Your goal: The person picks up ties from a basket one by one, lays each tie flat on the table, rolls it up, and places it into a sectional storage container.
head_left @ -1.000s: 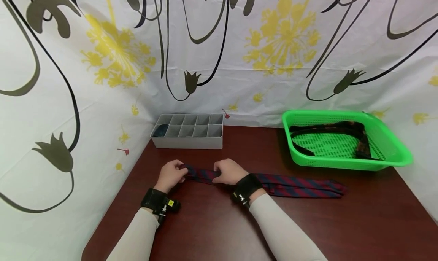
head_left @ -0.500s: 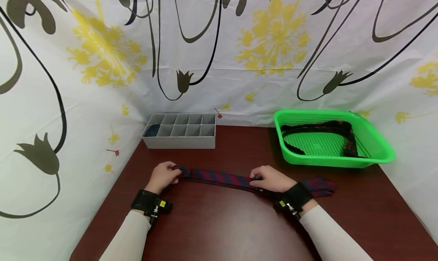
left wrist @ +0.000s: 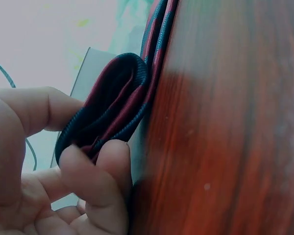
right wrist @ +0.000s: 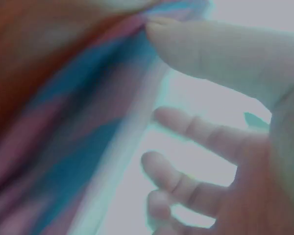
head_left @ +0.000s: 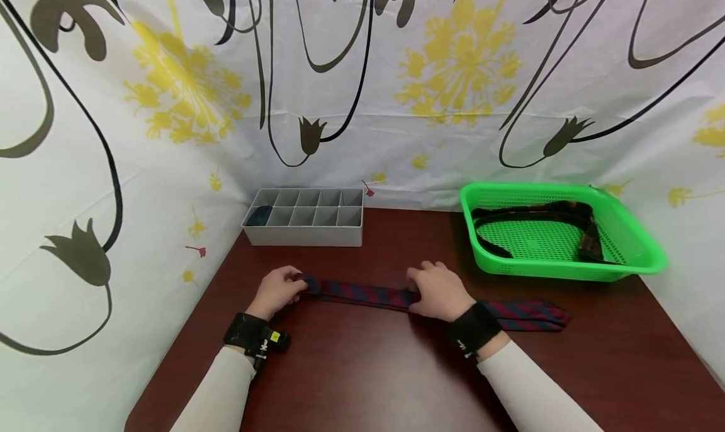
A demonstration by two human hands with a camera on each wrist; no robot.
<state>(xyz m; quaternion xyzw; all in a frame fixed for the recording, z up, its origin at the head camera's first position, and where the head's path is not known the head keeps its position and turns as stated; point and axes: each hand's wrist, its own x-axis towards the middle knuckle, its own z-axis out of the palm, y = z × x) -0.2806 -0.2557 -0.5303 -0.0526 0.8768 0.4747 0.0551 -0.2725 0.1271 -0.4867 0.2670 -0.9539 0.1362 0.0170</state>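
Note:
A necktie with dark red and navy diagonal stripes (head_left: 362,293) lies lengthwise across the brown table. Its left end is folded over in a small flattened loop (left wrist: 130,81). My left hand (head_left: 277,291) pinches this loop between thumb and fingers. Over the middle of the necktie is my right hand (head_left: 442,291), its thumb (right wrist: 201,51) touching the cloth. The other right fingers (right wrist: 201,132) are loosely bent and stand apart from the thumb. Part of the necktie is hidden under the right hand and wrist; its wide end (head_left: 532,315) shows beyond. The right wrist view is blurred.
A grey divided box (head_left: 306,235) stands behind the left hand, with a dark blue rolled item (head_left: 259,216) in one compartment. At the back right is a green basket (head_left: 566,267) holding a dark patterned strip of cloth (head_left: 586,221). A patterned curtain (head_left: 419,155) borders the table.
My right hand has slid right along the necktie, then shifted slightly back left with its fingers loosened. The left hand keeps its pinch on the folded end. The head view has shifted slightly.

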